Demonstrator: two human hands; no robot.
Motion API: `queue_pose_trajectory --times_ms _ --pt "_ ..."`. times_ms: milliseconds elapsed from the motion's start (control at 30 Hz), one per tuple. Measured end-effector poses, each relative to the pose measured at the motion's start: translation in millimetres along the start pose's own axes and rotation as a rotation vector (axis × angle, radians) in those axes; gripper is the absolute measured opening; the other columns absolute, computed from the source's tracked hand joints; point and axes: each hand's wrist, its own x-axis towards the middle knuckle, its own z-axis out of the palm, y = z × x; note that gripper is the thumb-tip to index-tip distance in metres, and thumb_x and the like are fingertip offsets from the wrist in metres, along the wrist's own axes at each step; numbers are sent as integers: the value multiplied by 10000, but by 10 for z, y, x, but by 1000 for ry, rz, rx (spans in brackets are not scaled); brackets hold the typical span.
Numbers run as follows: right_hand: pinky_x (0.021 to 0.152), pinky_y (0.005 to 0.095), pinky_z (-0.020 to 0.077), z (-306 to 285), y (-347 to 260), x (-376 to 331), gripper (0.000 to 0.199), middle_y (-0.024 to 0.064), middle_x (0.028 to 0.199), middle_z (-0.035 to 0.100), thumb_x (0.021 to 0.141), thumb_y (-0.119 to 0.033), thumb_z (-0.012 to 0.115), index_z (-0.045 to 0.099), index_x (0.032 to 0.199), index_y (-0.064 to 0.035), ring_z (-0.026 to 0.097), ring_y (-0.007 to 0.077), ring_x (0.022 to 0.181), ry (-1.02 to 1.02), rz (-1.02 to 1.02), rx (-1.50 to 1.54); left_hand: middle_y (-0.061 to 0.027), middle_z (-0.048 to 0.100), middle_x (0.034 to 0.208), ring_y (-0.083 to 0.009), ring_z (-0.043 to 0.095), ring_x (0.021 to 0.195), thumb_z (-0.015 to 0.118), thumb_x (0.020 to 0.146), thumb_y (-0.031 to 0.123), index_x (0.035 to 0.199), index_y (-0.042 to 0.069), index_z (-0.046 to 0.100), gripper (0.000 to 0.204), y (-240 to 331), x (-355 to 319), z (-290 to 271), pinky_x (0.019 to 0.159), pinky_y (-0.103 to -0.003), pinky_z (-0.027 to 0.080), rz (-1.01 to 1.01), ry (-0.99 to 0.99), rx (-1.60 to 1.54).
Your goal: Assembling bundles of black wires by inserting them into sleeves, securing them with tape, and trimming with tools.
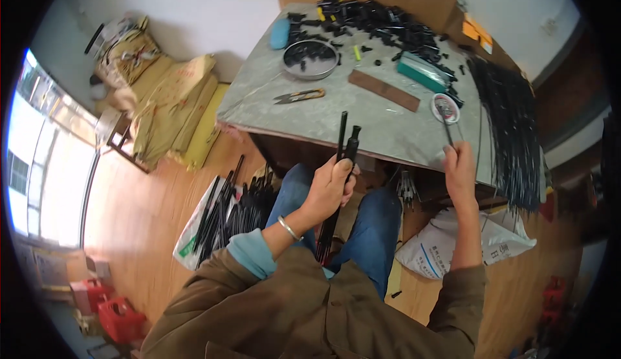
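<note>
My left hand [331, 183] is closed around several slim black rods [342, 132], held upright over my lap; one has a thicker, stepped black end. At the table's right front, my right hand [460, 165] pinches a thin dark stick [446, 131]. The stick's far end reaches into a small round white tub [435, 108] with reddish marks on its rim. What the tub contains is too small to make out. Beyond my left hand, snips [299, 96] with a yellowish handle lie on the grey tabletop [265, 100].
A round metal tray [310, 74] of black parts, a brown bar [383, 90] and a green box [424, 72] sit farther back, before a heap of black parts [381, 19]. Long black strands [511, 132] hang off the right edge. Black rods [239, 213] and a white sack [430, 252] are below.
</note>
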Motion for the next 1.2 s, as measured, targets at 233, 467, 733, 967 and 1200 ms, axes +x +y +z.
queue_pose_trajectory --times_ms 233,467,733,967,1200 --pt "636 368 431 103 -537 -921 306 105 803 527 695 -20 694 443 868 -45 522 261 698 -161 -87 141 12 383 594 -60 363 456 421 956 515 975 27 461 490 -22 -20 -8 425 -213 331 36 -46 43" --pt "733 379 373 59 -610 -876 407 97 941 518 564 60 667 452 880 -79 498 292 836 -106 -406 -90 18 401 634 -51 357 468 431 951 512 1001 29 467 486 -18 -36 113 421 -205 321 82 -37 61" --pt "776 392 371 8 -707 -862 421 68 939 526 561 70 683 508 911 -87 518 270 859 -44 -418 -157 22 403 632 -48 359 468 432 955 501 1014 50 475 457 -46 -25 94 422 -203 319 92 -51 69" --pt "783 375 393 10 -727 -855 428 74 957 531 564 69 683 512 925 -84 524 278 869 -65 -414 -200 19 453 600 -44 421 508 449 970 458 929 6 484 455 -17 -28 105 452 -217 365 79 -13 100" --pt "437 287 417 -30 -832 -1018 128 69 617 548 837 -6 587 478 887 -49 552 198 485 -710 363 544 16 429 604 -40 410 467 417 949 535 976 49 506 495 -40 -20 76 409 -190 335 127 24 224"
